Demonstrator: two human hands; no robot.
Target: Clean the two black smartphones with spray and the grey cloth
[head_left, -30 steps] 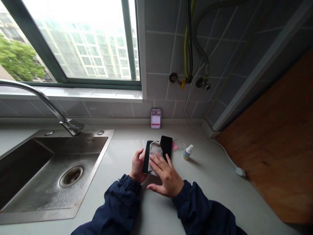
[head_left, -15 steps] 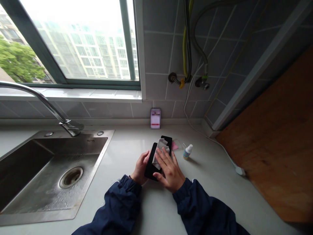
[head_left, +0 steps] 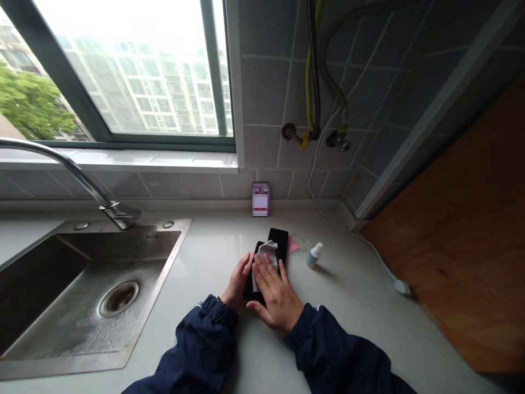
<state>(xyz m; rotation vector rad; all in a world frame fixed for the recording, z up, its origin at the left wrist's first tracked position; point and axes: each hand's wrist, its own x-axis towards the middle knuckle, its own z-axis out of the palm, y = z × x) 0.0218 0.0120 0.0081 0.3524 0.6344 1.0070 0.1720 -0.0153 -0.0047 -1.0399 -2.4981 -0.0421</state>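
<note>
My left hand [head_left: 238, 282] is closed around the left edge of a black smartphone [head_left: 250, 288], which is tilted over the counter. A light grey cloth [head_left: 268, 248] lies on the phone's dark face. My right hand [head_left: 281, 298] rests flat on that cloth with its fingers stretched and slightly apart, covering part of the phone. Just beyond, a second flat black rectangle [head_left: 279, 238] sits on the counter, partly hidden by the cloth and fingers; I cannot tell its kind. Beside it are a pink piece [head_left: 292, 244] and a small bottle with a white top [head_left: 314, 255].
A lit phone [head_left: 261, 200] leans upright against the tiled wall. To the left is a steel sink [head_left: 158, 290] with a curved faucet [head_left: 88, 183]. A white cable [head_left: 365, 239] with a plug [head_left: 402, 287] runs along the right, near a wooden panel [head_left: 463, 246].
My right hand and the cloth under it have slid toward me and a little left across the smartphone. More of the black rectangle behind shows. My left hand has barely moved.
</note>
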